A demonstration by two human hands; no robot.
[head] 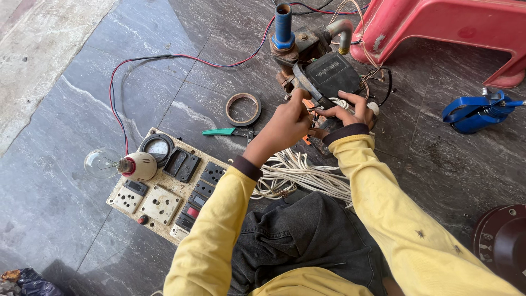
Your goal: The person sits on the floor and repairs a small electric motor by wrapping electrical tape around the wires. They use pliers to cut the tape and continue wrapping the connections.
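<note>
A small water pump [315, 60] with a black terminal cover is seen standing on a grey stone floor [82, 109], its blue pipe stub pointing up, while it is worked on from above by a person in yellow sleeves. The left hand [285, 127] is pressed against the pump's near edge, its fingers curled together around something small at the wiring; what is pinched cannot be made out. The right hand [350, 114] is laid just beside it on the pump's lower right side, fingers bent and closed over a bundle of white wire [298, 175], which is trailed down in loose coils between the forearms. The pump lies directly ahead of both hands, touching them. A roll of tape [243, 109] and green-handled pliers [227, 131] are placed on the floor just left of the left hand. Further left, a test board [164, 189] fitted with switches, sockets, a round meter and a clear bulb [104, 163] is set flat, with red and blue leads [164, 57] run from it toward the pump. A red plastic stool [449, 33] is seen at upper right.
</note>
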